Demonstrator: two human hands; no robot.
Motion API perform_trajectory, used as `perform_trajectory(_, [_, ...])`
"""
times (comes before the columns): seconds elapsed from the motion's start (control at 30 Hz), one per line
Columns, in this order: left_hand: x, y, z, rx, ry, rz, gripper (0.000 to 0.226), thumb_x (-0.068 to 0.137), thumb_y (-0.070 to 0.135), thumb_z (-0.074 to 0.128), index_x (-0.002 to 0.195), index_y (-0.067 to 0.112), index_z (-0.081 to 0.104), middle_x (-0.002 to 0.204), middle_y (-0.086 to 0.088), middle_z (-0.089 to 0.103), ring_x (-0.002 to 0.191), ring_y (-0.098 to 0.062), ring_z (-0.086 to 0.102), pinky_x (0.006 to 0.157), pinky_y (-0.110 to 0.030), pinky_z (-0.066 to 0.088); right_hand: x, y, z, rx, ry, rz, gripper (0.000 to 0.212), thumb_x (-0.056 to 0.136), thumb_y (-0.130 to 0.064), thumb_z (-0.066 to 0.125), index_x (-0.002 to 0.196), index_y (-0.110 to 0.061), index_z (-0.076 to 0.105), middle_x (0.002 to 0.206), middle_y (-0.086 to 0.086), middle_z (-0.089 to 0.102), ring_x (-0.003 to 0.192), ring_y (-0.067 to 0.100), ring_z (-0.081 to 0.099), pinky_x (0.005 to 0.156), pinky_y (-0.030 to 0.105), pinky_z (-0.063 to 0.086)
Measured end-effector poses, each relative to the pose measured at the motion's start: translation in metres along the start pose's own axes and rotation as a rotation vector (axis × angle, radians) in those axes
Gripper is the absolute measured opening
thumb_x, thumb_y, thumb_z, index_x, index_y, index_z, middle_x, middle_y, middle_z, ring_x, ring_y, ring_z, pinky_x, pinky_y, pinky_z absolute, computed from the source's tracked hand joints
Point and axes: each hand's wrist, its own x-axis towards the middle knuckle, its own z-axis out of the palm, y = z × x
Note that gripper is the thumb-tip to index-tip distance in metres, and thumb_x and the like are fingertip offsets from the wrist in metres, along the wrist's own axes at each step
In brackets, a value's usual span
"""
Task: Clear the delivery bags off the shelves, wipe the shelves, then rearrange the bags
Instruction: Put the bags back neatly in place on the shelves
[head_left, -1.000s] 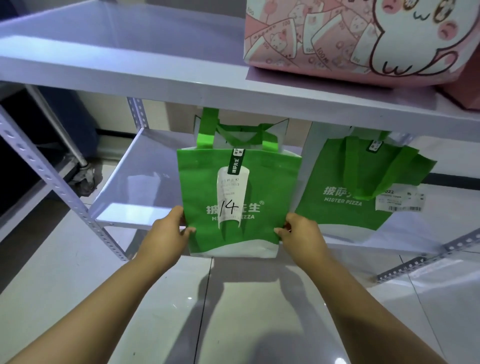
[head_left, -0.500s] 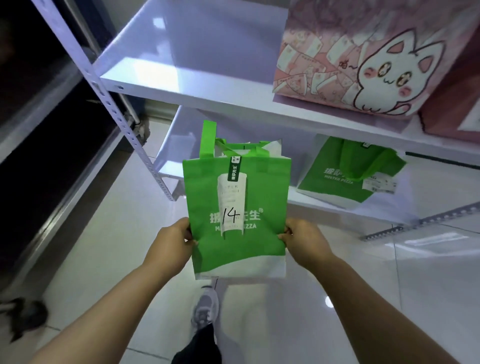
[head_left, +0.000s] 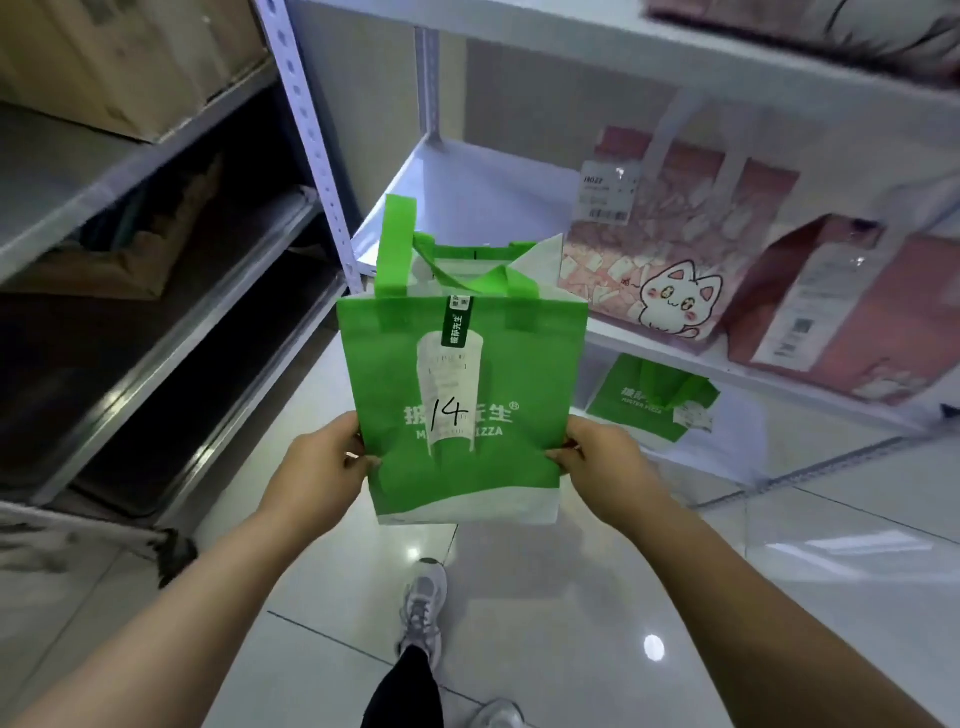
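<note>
Both hands are on it: left hand (head_left: 322, 462) and right hand (head_left: 605, 462) pinch the lower side edges of the green fabric delivery bag (head_left: 395, 374), receipt marked 14, held upright above the glossy tiled floor (head_left: 571, 597). Behind it, the white metal shelf (head_left: 467, 171) carries a pink cat-print bag (head_left: 670, 270). A second green bag (head_left: 639, 410) lies on the level below.

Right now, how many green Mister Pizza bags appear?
2. The bag marked 14 is held by the left hand and right hand; the other bag sits on the lowest shelf. Others may be hidden.
</note>
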Motion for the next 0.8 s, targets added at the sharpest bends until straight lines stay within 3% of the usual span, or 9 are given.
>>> perform_trajectory(0.17, [-0.026,0.049,-0.059,-0.021,0.12,0.123,0.03,0.082,0.009,0.066,0.101,0.032,0.062,0.087,0.012,0.071,0.075,-0.004,0.067,0.073,-0.038,0.055,-0.019,-0.049,-0.058,-0.022,0.163,-0.128,0.007,0.088,-0.015,0.06,0.083,-0.019,0.062,0.082,0.001,0.067,0.073,0.023,0.059,0.064,0.032,0.048])
perform_trajectory(0.4, [-0.025,0.117,-0.132,-0.061,0.273,0.307,0.026,0.081,0.008,0.067,0.102,0.022,0.064,0.091,0.007,0.072,0.083,-0.01,0.068,0.078,-0.041,0.055,-0.016,-0.113,-0.136,-0.01,0.338,-0.271,0.005,0.089,-0.013,0.06,0.092,-0.013,0.063,0.092,0.004,0.07,0.078,0.022,0.061,0.072,0.035,0.051])
perform_trajectory(0.53, [-0.005,0.151,-0.174,-0.079,0.365,0.414,0.022,0.08,0.006,0.068,0.096,0.021,0.066,0.085,0.002,0.071,0.072,-0.01,0.068,0.07,-0.038,0.057,-0.001,-0.148,-0.174,0.009,0.418,-0.329,0.005,0.089,-0.012,0.058,0.088,-0.016,0.061,0.089,0.003,0.07,0.072,0.017,0.06,0.07,0.038,0.053])
perform_trajectory(0.63, [0.021,0.174,-0.209,-0.092,0.383,0.488,0.023,0.078,0.006,0.071,0.094,0.022,0.067,0.083,0.002,0.071,0.074,-0.014,0.068,0.075,-0.04,0.055,0.017,-0.177,-0.201,0.017,0.47,-0.356,0.016,0.089,-0.014,0.058,0.084,-0.028,0.059,0.081,-0.01,0.065,0.065,0.005,0.057,0.069,0.038,0.054])
perform_trajectory(0.73, [0.05,0.198,-0.241,-0.069,0.449,0.564,0.031,0.075,0.005,0.073,0.085,0.033,0.063,0.075,0.009,0.069,0.066,-0.006,0.066,0.07,-0.032,0.054,0.038,-0.203,-0.225,0.033,0.538,-0.4,0.008,0.089,-0.014,0.059,0.084,-0.02,0.061,0.077,-0.01,0.063,0.068,0.01,0.06,0.07,0.043,0.054])
perform_trajectory(0.8, [0.069,0.212,-0.26,-0.085,0.457,0.596,0.03,0.075,0.005,0.073,0.085,0.032,0.064,0.074,0.009,0.069,0.065,-0.008,0.066,0.069,-0.034,0.056,0.05,-0.218,-0.237,0.037,0.593,-0.439,0.01,0.088,-0.014,0.061,0.081,-0.021,0.059,0.073,-0.01,0.061,0.066,0.012,0.06,0.067,0.044,0.054])
